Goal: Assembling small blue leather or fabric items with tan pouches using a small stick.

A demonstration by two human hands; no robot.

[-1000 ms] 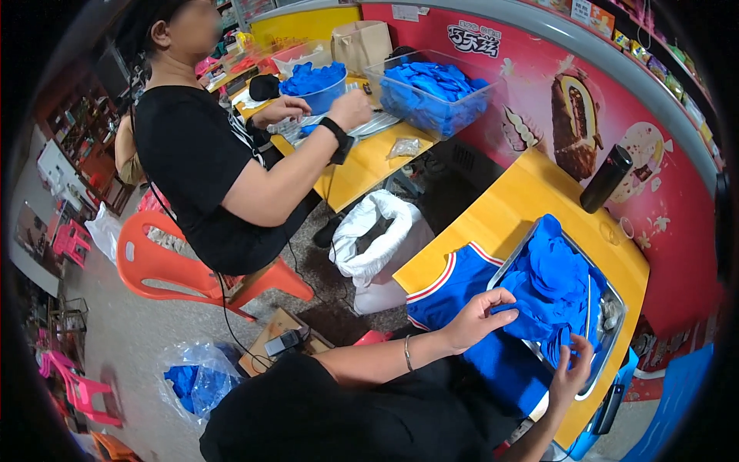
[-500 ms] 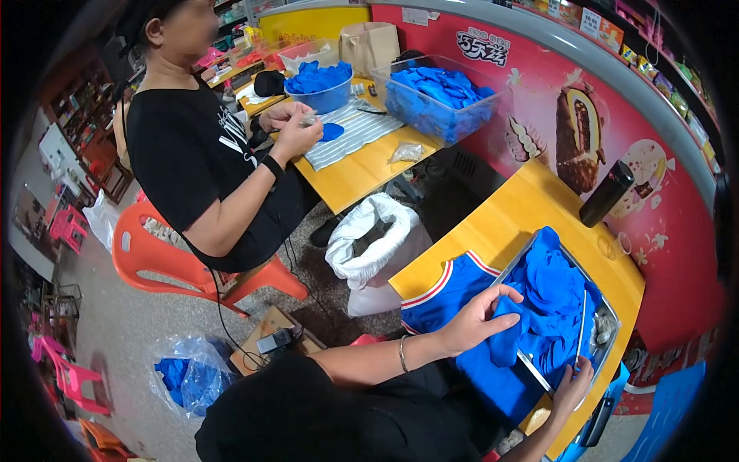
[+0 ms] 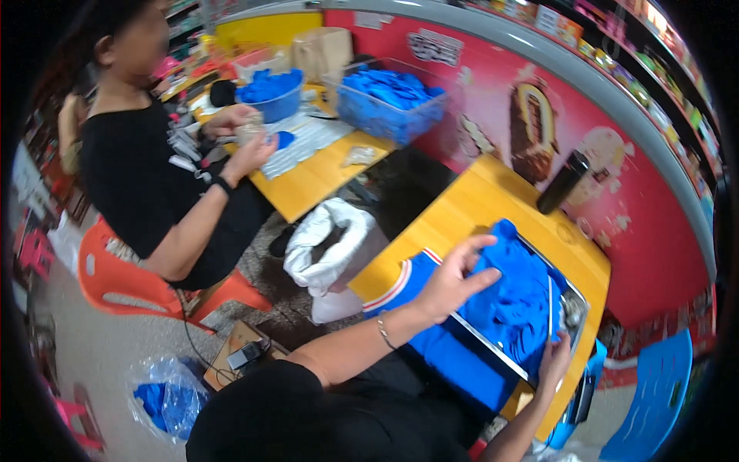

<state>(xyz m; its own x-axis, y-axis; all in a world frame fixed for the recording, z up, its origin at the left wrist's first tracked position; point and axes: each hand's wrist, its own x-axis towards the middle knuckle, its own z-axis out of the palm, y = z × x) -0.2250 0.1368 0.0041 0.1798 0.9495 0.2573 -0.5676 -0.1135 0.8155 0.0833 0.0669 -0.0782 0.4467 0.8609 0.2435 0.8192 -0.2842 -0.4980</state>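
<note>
A shallow metal-rimmed tray holds a heap of thin blue fabric pieces. My left hand is over the heap's left side, thumb and fingers apart, with nothing seen between them. At the tray's near right corner, my right hand has its fingers closed together. A bit of blue shows by its fingertips, but what they hold is hidden. A thin white strip runs from near those fingers along the heap; I cannot tell whether it is loose. Beyond it lie small greyish things. Blue cloth with striped trim lies under the tray.
A black bottle stands at my yellow table's far edge. Left of the table is an open white sack. A co-worker sits at another table with a blue-filled tub and clear bin. A blue chair is at right.
The view has shifted, so the scene sits farther left. My left hand has let go of a blue fabric piece and its fingers have spread. My right hand stays at the tray's near corner.
</note>
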